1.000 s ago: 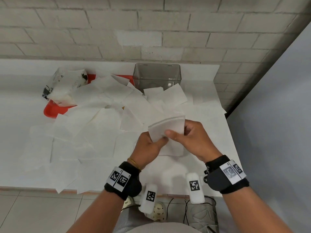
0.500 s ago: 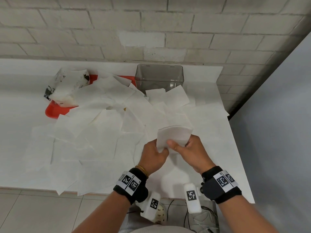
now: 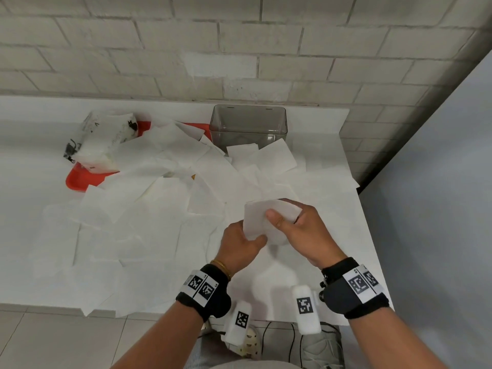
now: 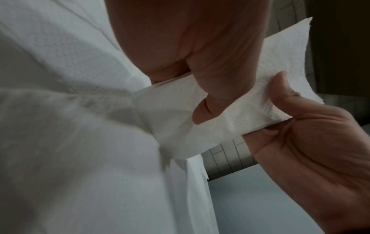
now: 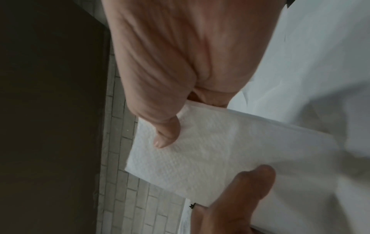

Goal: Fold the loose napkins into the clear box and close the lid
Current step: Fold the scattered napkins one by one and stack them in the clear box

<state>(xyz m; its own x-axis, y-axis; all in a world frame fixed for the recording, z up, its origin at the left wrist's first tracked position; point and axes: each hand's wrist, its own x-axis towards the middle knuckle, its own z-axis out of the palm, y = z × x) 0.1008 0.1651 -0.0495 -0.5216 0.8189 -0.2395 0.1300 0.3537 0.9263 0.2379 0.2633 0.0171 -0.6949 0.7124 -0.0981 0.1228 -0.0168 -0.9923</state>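
Far left: red plastic tray (image 3: 80,179) on white worktop (image 3: 367,262), bearing opened white printed napkin packet (image 3: 103,141), likely the source pack. Centre-left to centre: loose white paper napkins (image 3: 149,209), unfolded, overlapping across worktop, awaiting folding. Centre rear: clear grey-tinted plastic box (image 3: 248,126) against the wall, open-topped, lid not identifiable. Centre front: left hand (image 3: 239,245), grip clamped on folded white napkin stack (image 3: 259,217), thumb over lower edge, apparently steadying it. Right: right hand (image 3: 303,230), grip clamped likewise, thumb pressed on top face, probably squaring layers before boxing.
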